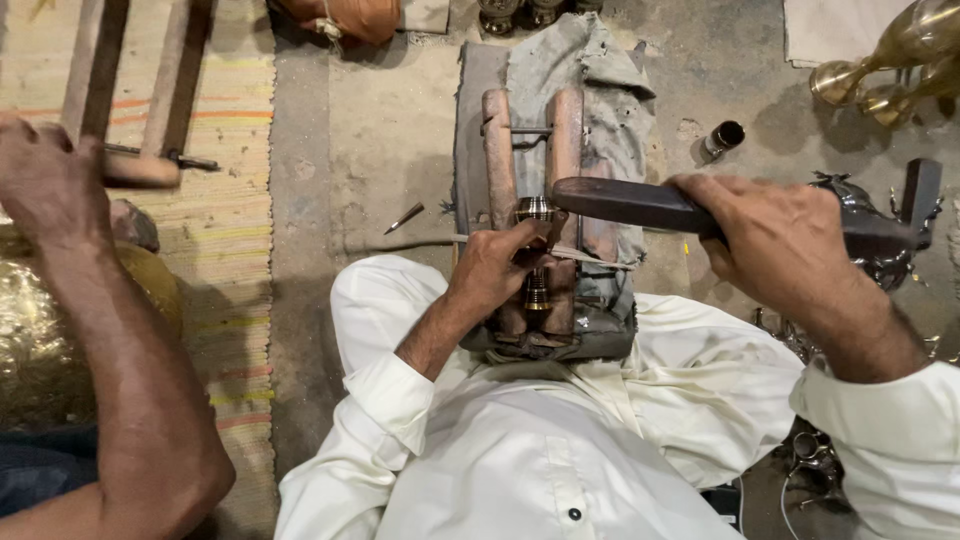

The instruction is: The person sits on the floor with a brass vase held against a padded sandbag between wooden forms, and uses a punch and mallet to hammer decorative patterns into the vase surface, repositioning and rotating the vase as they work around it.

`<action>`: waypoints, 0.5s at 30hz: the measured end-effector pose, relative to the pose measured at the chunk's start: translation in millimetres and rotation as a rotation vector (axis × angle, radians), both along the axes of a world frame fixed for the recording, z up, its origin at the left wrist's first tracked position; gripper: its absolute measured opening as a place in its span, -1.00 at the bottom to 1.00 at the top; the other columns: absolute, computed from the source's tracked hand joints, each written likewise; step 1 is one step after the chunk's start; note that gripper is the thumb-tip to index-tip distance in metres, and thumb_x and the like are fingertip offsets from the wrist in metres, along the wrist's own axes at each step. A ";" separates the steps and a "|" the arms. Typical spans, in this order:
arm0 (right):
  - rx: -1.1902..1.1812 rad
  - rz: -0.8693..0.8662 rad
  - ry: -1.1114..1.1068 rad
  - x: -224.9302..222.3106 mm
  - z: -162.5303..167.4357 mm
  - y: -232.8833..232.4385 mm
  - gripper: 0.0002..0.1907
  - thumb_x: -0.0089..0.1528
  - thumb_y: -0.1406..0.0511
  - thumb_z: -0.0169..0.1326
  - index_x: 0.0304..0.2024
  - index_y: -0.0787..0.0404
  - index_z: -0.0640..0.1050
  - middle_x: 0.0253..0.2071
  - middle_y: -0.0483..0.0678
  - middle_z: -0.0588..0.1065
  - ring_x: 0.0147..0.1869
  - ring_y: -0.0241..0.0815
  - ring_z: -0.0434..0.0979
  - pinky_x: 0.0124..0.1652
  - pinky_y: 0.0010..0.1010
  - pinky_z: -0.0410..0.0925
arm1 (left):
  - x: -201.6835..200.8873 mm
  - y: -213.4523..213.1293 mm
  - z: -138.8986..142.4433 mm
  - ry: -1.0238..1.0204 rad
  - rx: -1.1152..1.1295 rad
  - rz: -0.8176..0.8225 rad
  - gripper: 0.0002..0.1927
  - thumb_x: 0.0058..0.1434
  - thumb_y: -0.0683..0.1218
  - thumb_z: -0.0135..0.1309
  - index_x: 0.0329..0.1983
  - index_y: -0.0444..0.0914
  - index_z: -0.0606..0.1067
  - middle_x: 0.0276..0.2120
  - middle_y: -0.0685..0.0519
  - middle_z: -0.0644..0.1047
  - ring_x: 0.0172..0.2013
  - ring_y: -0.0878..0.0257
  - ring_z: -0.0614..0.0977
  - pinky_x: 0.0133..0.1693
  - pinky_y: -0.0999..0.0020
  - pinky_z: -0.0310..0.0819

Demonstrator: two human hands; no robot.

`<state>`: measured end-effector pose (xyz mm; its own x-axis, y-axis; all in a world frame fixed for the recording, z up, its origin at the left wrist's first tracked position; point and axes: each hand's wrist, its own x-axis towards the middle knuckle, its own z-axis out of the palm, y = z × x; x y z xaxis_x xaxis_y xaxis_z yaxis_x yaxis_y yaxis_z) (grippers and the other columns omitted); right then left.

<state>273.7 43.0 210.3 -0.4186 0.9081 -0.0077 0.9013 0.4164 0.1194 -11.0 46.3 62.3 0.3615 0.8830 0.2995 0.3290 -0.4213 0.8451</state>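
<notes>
My left hand (pixel 495 270) grips a small brass fitting (pixel 536 210) that stands between two wooden rails (pixel 498 140) on a cloth-covered block (pixel 590 70). A thin pale rod (pixel 590 257) crosses under that hand. My right hand (pixel 780 245) holds a dark wooden mallet (pixel 630 203), and its head lies just right of the fitting's top, touching or nearly touching it. White sleeves cover both my arms.
At the left, another person's hand (pixel 45 180) holds a wooden-handled tool (pixel 140 170) over a striped mat (pixel 230 220), beside a large brass vessel (pixel 30 320). Brass vases (pixel 900 50) stand top right. A small dark cylinder (pixel 725 137) and a metal spike (pixel 405 217) lie on the floor.
</notes>
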 end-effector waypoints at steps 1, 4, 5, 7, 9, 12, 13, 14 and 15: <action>-0.037 -0.041 -0.014 -1.9 2.9 4.0 -0.52 0.26 0.29 0.14 0.25 0.04 0.49 -0.20 -0.05 0.63 -0.28 -0.13 0.63 -0.24 -0.28 0.47 | -0.4 0.5 -0.3 -0.001 0.015 -0.003 -0.65 0.20 -0.16 0.30 0.03 -0.26 0.50 -0.24 -0.06 0.68 -0.24 0.09 0.77 -0.26 0.23 0.63; -0.092 -0.076 -0.138 -7.7 8.4 7.4 -0.56 0.27 0.26 0.13 0.22 0.05 0.48 -0.25 -0.07 0.61 -0.34 -0.13 0.62 -0.25 -0.27 0.47 | -0.3 -1.2 -2.5 -0.015 0.046 0.023 -0.62 0.19 -0.16 0.31 0.05 -0.27 0.50 -0.20 -0.09 0.68 -0.21 0.06 0.76 -0.23 0.22 0.64; -0.099 -0.076 -0.189 -9.9 9.4 8.2 -0.58 0.26 0.25 0.13 0.18 0.05 0.49 -0.25 -0.07 0.61 -0.34 -0.13 0.62 -0.25 -0.26 0.47 | -0.6 -1.8 -3.5 -0.017 0.057 0.042 -0.61 0.17 -0.17 0.32 0.05 -0.28 0.51 -0.20 -0.11 0.67 -0.20 0.04 0.75 -0.23 0.21 0.63; -0.007 -0.012 -0.088 -11.4 12.7 8.9 -0.56 0.19 0.30 0.14 0.16 0.06 0.50 -0.28 -0.07 0.59 -0.27 -0.10 0.61 -0.22 -0.22 0.44 | -0.6 -0.6 -5.3 -0.022 0.059 0.043 -0.60 0.17 -0.16 0.34 0.05 -0.28 0.51 -0.20 -0.11 0.67 -0.19 0.03 0.75 -0.21 0.20 0.64; -0.007 -0.020 -0.063 -12.0 14.5 9.1 -0.55 0.17 0.31 0.15 0.14 0.05 0.51 -0.32 -0.07 0.58 -0.26 -0.09 0.60 -0.21 -0.19 0.43 | -0.4 -0.3 -7.2 -0.033 0.025 0.024 -0.59 0.18 -0.15 0.34 0.07 -0.28 0.50 -0.20 -0.08 0.68 -0.20 0.05 0.75 -0.19 0.22 0.65; -0.082 -0.059 -0.092 -13.1 12.3 9.5 -0.58 0.20 0.30 0.17 0.13 0.02 0.51 -0.34 -0.07 0.58 -0.32 -0.09 0.59 -0.27 -0.18 0.43 | -1.3 -2.4 -10.0 -0.007 0.091 0.048 -0.55 0.15 -0.16 0.37 0.08 -0.30 0.50 -0.18 -0.14 0.66 -0.18 0.00 0.74 -0.22 0.20 0.64; -0.060 -0.042 -0.078 -14.1 10.1 9.9 -0.59 0.22 0.31 0.16 0.14 0.02 0.51 -0.33 -0.07 0.59 -0.34 -0.10 0.59 -0.31 -0.19 0.43 | -2.7 -2.0 -10.7 -0.022 0.073 0.040 -0.57 0.17 -0.16 0.35 0.07 -0.29 0.50 -0.18 -0.12 0.67 -0.17 0.02 0.75 -0.20 0.21 0.65; -0.040 -0.029 -0.068 -14.1 8.3 9.6 -0.60 0.24 0.32 0.15 0.14 0.02 0.51 -0.31 -0.07 0.59 -0.35 -0.11 0.59 -0.35 -0.20 0.43 | -3.0 -3.2 -11.5 -0.040 0.053 0.028 -0.59 0.18 -0.16 0.33 0.07 -0.29 0.50 -0.19 -0.10 0.68 -0.16 0.04 0.76 -0.18 0.22 0.66; -0.029 -0.047 0.023 -13.2 7.6 10.2 -0.61 0.25 0.31 0.14 0.15 0.06 0.51 -0.30 -0.05 0.59 -0.35 -0.12 0.58 -0.31 -0.21 0.43 | -2.6 -4.2 -12.5 -0.062 0.029 0.023 -0.62 0.20 -0.17 0.31 0.06 -0.29 0.49 -0.19 -0.08 0.68 -0.15 0.07 0.77 -0.15 0.23 0.67</action>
<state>260.5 53.2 217.9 -0.3761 0.9262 -0.0248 0.9222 0.3768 0.0867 -13.6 42.1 49.8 0.3213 0.8813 0.3467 0.2861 -0.4393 0.8516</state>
